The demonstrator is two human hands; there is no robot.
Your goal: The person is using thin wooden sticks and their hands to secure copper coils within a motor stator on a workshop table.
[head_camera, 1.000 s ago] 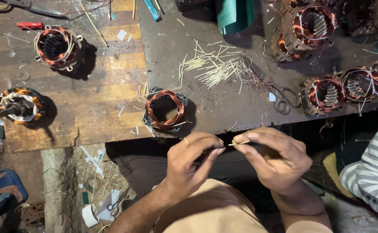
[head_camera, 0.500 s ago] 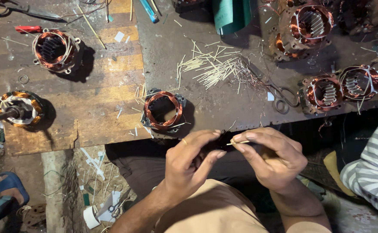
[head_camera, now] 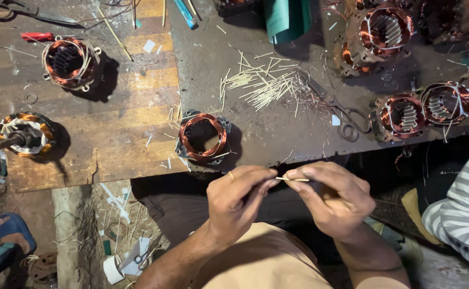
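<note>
My left hand (head_camera: 238, 197) and my right hand (head_camera: 330, 198) meet in front of my chest, both pinching one thin pale stick (head_camera: 292, 179) between fingertips. Just beyond them, at the bench's near edge, stands a motor stator (head_camera: 202, 137) with bare copper windings in a grey metal frame. A loose heap of similar pale sticks (head_camera: 264, 85) lies further back on the dark metal sheet (head_camera: 277, 128).
Other wound stators stand at far left (head_camera: 69, 60), left edge (head_camera: 27, 134), back right (head_camera: 384, 29) and right (head_camera: 424, 109). Scissors (head_camera: 341, 112) lie by the right stators, a green roll (head_camera: 287, 18) at the back. Another person's striped sleeve (head_camera: 459, 214) is at right; a foot in a blue sandal (head_camera: 12, 238) lower left.
Both hands have stayed together near the bench edge, fingers shifting along the stick; the pale stick now shows more plainly between the fingertips. The view has shifted slightly.
</note>
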